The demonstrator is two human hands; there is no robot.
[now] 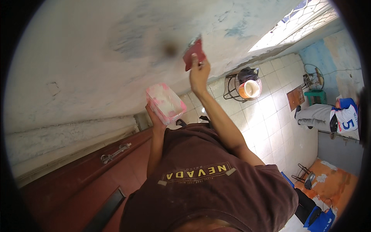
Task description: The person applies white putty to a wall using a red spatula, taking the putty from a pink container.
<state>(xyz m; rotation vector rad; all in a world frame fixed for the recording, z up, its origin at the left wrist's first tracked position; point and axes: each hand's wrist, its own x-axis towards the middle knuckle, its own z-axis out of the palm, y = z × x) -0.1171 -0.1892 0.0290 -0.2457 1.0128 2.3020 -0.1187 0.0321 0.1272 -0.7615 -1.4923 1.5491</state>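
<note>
Red, the spreader (196, 48) is pinched in fingers of the right hand (200, 75); the left hand (155, 119) grips a pink-smeared tub (166, 103). Stroke the wall (92, 73) shallowly, pressing evenly.

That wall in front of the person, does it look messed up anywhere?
Yes. The wall looks patchy: dark bluish smudges show on its pale surface, and a crack-like outline marks its left part. That's odd beside the smoother areas.
</note>
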